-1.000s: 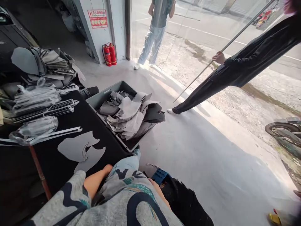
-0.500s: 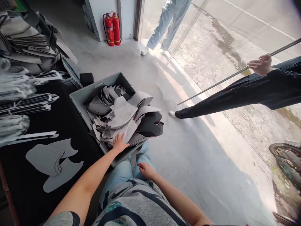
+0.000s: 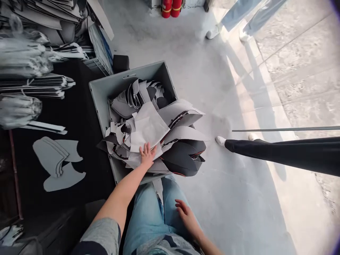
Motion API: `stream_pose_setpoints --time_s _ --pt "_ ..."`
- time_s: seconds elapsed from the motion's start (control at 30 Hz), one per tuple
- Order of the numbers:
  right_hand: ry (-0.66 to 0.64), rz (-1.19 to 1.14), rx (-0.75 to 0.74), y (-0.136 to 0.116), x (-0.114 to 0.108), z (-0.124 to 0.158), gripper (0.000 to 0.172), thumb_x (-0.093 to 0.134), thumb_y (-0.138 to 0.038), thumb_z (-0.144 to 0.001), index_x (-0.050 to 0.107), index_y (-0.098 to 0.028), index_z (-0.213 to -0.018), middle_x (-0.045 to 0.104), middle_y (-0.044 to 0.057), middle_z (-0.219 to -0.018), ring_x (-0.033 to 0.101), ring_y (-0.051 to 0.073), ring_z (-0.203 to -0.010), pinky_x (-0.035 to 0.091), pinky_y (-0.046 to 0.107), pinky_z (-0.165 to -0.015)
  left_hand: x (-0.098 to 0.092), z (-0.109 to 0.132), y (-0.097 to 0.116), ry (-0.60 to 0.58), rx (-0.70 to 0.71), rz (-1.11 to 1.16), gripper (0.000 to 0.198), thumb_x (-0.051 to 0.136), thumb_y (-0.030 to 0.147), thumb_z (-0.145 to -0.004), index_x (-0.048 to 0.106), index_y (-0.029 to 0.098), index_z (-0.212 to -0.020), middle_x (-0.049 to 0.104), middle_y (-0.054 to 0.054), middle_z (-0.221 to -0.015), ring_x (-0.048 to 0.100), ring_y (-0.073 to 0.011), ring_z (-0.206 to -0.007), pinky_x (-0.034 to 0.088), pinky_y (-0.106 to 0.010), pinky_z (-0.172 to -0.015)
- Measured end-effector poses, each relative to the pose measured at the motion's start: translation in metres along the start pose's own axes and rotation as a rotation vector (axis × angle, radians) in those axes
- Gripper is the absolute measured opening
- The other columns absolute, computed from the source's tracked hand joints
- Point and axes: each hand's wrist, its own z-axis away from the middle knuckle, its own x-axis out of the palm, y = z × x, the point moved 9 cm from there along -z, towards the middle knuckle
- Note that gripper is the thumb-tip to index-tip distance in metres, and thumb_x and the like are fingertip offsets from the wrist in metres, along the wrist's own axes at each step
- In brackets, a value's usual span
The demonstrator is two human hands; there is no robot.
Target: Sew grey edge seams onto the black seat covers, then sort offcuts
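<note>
Our left hand (image 3: 147, 154) lies with fingers spread on the lower edge of a pale grey cut sheet (image 3: 150, 124), palm down, seemingly touching it without gripping. Our right hand (image 3: 184, 214) is over our jeans (image 3: 148, 209), its fingers loosely bent and, as far as we can see, empty.

The pale sheet rests on a heap of cut pieces in a grey plastic crate (image 3: 114, 86), set beside the right edge of the bench (image 3: 90, 159). Dark folded pieces (image 3: 176, 157) jut past the crate's right side. Towards the bench's right edge lie flat grey cutouts (image 3: 50, 154), partly overlapping; tied bundles of strips (image 3: 32, 86) reach in from its left side.

We judge the step in hand as making contact with the top of the heap. Taking hold would call for curling the left fingers under the sheet's near edge, without dragging the layers beneath.
</note>
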Motion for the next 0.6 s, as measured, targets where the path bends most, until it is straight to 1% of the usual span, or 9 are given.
stream_pose_setpoints --time_s 0.07,0.13,0.2,0.23,0.3,0.37,0.43,0.5,0.6 --pt "-0.023 0.024 -0.006 0.0 -0.002 0.001 0.057 0.049 -0.051 -0.073 0.063 -0.017 -0.117 0.069 0.012 -0.108 0.061 0.03 -0.11 0.046 0.044 -0.1 -0.002 -0.011 -0.008 0.009 -0.033 0.0 0.121 0.087 0.04 -0.061 0.012 0.031 -0.156 0.003 -0.022 -0.16 -0.001 -0.0468 -0.146 -0.001 -0.068 -0.111" --pt "-0.051 0.063 -0.021 0.002 -0.002 0.004 0.053 0.049 -0.051 -0.072 0.068 -0.02 -0.11 0.07 0.011 -0.104 0.063 0.031 -0.107 0.046 0.044 -0.1 -0.013 -0.024 -0.023 0.027 -0.082 0.019 0.122 0.089 0.041 -0.057 0.015 0.033 -0.155 0.005 -0.023 -0.16 0.004 -0.0472 -0.145 0.003 -0.067 -0.111" --pt "-0.053 0.087 -0.029 0.006 -0.008 0.006 0.047 0.051 -0.05 -0.07 0.071 -0.023 -0.103 0.071 0.01 -0.101 0.063 0.032 -0.104 0.046 0.044 -0.099 -0.029 -0.035 -0.037 0.05 -0.126 0.039 0.116 0.087 0.038 -0.059 0.02 0.032 -0.154 0.01 -0.024 -0.158 0.01 -0.0458 -0.145 0.009 -0.064 -0.112" --pt "-0.048 0.08 -0.023 0.007 -0.011 0.007 0.046 0.052 -0.05 -0.068 0.071 -0.024 -0.101 0.071 0.009 -0.1 0.064 0.032 -0.102 0.047 0.044 -0.098 -0.037 -0.039 -0.042 0.057 -0.143 0.05 0.111 0.085 0.035 -0.062 0.023 0.031 -0.154 0.015 -0.024 -0.157 0.015 -0.0446 -0.144 0.013 -0.061 -0.112" --pt "-0.034 0.01 0.009 0.01 -0.02 0.006 0.047 0.052 -0.049 -0.066 0.07 -0.023 -0.1 0.071 0.009 -0.096 0.064 0.031 -0.1 0.048 0.044 -0.095 -0.051 -0.045 -0.05 0.057 -0.166 0.08 0.094 0.079 0.03 -0.069 0.032 0.028 -0.151 0.027 -0.024 -0.152 0.029 -0.0413 -0.138 0.024 -0.056 -0.109" --pt "-0.017 -0.086 0.042 0.01 -0.029 0.002 0.049 0.051 -0.049 -0.064 0.069 -0.02 -0.1 0.071 0.009 -0.094 0.064 0.03 -0.1 0.05 0.043 -0.093 -0.067 -0.047 -0.057 0.046 -0.193 0.124 0.077 0.07 0.023 -0.075 0.04 0.026 -0.147 0.041 -0.022 -0.141 0.044 -0.0377 -0.127 0.034 -0.05 -0.103" --pt "0.006 -0.158 0.058 0.005 -0.037 -0.002 0.051 0.052 -0.051 -0.061 0.068 -0.018 -0.096 0.07 0.01 -0.094 0.064 0.03 -0.101 0.049 0.042 -0.094 -0.089 -0.044 -0.065 0.03 -0.218 0.176 0.068 0.063 0.018 -0.077 0.046 0.023 -0.142 0.054 -0.02 -0.127 0.053 -0.0353 -0.116 0.04 -0.046 -0.097" --pt "0.006 -0.192 0.057 -0.005 -0.042 -0.008 0.052 0.056 -0.052 -0.057 0.067 -0.017 -0.094 0.07 0.011 -0.094 0.063 0.03 -0.102 0.048 0.042 -0.095 -0.117 -0.034 -0.073 0.022 -0.232 0.236 0.064 0.06 0.016 -0.077 0.049 0.023 -0.14 0.06 -0.016 -0.119 0.057 -0.0329 -0.11 0.043 -0.042 -0.094" --pt "-0.061 -0.204 0.047 -0.027 -0.041 -0.017 0.053 0.062 -0.052 -0.054 0.066 -0.018 -0.094 0.071 0.011 -0.095 0.063 0.031 -0.104 0.048 0.042 -0.094 -0.169 -0.003 -0.083 0.044 -0.249 0.324 0.06 0.058 0.017 -0.075 0.053 0.024 -0.134 0.065 -0.01 -0.115 0.061 -0.0287 -0.106 0.045 -0.034 -0.088"
